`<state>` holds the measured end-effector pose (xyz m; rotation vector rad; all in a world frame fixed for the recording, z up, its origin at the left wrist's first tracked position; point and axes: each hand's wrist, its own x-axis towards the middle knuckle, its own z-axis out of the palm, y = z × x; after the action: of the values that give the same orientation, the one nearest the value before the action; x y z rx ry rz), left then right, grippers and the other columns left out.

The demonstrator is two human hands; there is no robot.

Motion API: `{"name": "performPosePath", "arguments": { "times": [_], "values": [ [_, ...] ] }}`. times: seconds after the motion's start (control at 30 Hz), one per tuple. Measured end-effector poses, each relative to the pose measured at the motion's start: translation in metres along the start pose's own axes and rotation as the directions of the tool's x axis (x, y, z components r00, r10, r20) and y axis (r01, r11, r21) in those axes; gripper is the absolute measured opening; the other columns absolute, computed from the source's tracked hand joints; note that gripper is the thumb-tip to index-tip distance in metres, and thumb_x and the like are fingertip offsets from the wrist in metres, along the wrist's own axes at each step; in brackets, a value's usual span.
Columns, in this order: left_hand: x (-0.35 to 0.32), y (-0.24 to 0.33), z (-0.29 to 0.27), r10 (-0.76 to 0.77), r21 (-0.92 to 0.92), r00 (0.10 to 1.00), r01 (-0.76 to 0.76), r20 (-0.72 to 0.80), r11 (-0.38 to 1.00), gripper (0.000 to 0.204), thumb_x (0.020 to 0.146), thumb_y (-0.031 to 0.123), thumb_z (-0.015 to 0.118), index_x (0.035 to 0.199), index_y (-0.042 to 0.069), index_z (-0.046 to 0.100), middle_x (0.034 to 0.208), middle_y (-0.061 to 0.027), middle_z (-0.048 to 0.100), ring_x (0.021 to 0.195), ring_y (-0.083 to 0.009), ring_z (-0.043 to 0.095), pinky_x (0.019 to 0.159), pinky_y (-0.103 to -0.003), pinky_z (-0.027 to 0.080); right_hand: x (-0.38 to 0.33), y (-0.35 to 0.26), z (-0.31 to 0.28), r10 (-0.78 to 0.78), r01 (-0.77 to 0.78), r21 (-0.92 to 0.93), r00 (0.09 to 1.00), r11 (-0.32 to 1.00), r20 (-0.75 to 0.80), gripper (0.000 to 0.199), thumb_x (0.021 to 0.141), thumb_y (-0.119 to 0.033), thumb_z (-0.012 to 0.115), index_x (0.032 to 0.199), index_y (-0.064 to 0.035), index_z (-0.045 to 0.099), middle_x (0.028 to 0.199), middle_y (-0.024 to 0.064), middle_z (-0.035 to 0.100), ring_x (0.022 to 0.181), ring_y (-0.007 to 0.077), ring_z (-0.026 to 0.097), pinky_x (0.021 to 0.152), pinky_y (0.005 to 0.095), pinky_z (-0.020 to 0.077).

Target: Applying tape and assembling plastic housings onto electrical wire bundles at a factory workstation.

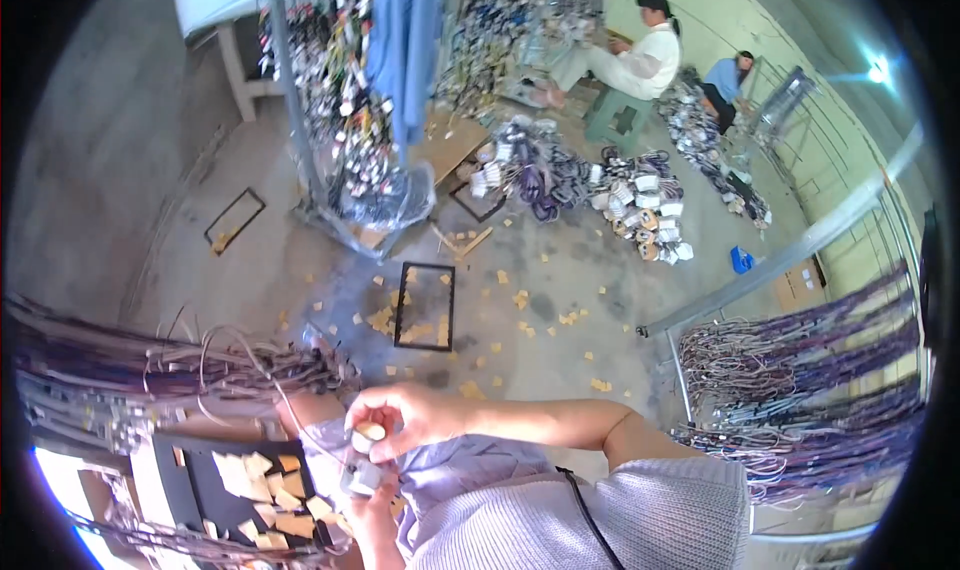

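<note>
Knit top (640,510), right hand (420,418) near cables (200,365)

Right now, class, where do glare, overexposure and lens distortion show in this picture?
Head view: the lamp flares with bluish streaks; head view: the white piece in the left hand looks washed out; head view: the upper edge of the pale green wall curves.

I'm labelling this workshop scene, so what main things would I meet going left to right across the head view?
Dark surface strewn with yellowish pieces, right hand, green stool, cables hanging at the far right.
</note>
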<state>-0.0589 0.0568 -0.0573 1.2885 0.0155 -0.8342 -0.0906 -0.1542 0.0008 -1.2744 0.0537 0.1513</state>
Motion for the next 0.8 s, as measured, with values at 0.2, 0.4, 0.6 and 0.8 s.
{"name": "performPosePath", "arguments": {
  "times": [0.2, 0.4, 0.6, 0.8],
  "values": [
    [0.015, 0.058, 0.025, 0.179, 0.057, 0.984, -0.178, -0.005, 0.982, 0.045, 0.081, 0.002, 0.064, 0.124, 0.007, 0.053, 0.11, -0.0032, 0.057, 0.102, -0.0134, 0.053, 0.088, -0.028, 0.044, 0.025, -0.035, -0.019, -0.258, 0.215, -0.45, 0.965, 0.867, -0.037, 0.043, 0.074, -0.003, 0.072, 0.114, -0.002, 0.059, 0.109, 0.0025, 0.055, 0.098, 0.011, 0.055, 0.087, 0.0266, 0.045],
    [0.009, 0.086, 0.019, 0.297, 0.226, 0.955, -0.29, 0.002, 0.93, 0.051, 0.074, -0.003, 0.06, 0.123, 0.007, 0.052, 0.102, -0.0049, 0.058, 0.096, -0.0126, 0.057, 0.085, -0.026, 0.044, 0.055, -0.053, -0.003, -0.19, 0.2, -0.424, 0.98, 0.883, 0.065, 0.042, 0.07, -0.009, 0.08, 0.105, -0.0008, 0.058, 0.096, 0.0023, 0.051, 0.087, 0.0092, 0.054, 0.078, 0.0236, 0.0458],
    [0.001, 0.074, 0.017, 0.393, 0.322, 0.919, -0.373, 0.002, 0.87, 0.056, 0.07, 0.001, 0.064, 0.124, 0.007, 0.05, 0.103, -0.013, 0.061, 0.097, -0.0236, 0.061, 0.085, -0.033, 0.047, 0.058, -0.053, 0.009, -0.039, 0.089, -0.446, 0.992, 0.891, 0.12, 0.054, 0.061, -0.016, 0.088, 0.105, 0.0001, 0.06, 0.093, 0.0017, 0.059, 0.086, 0.0102, 0.058, 0.076, 0.0239, 0.0489],
    [0.001, 0.074, 0.016, 0.42, 0.438, 0.901, -0.424, 0.112, 0.793, 0.059, 0.066, 0.001, 0.065, 0.123, 0.004, 0.05, 0.107, -0.0167, 0.06, 0.103, -0.0319, 0.06, 0.089, -0.037, 0.046, 0.061, -0.056, 0.007, -0.021, 0.138, -0.51, 0.974, 0.849, 0.228, 0.045, 0.06, -0.013, 0.087, 0.097, -0.0011, 0.065, 0.096, 0.0034, 0.057, 0.089, 0.0117, 0.058, 0.077, 0.0236, 0.049]
  ]
}}
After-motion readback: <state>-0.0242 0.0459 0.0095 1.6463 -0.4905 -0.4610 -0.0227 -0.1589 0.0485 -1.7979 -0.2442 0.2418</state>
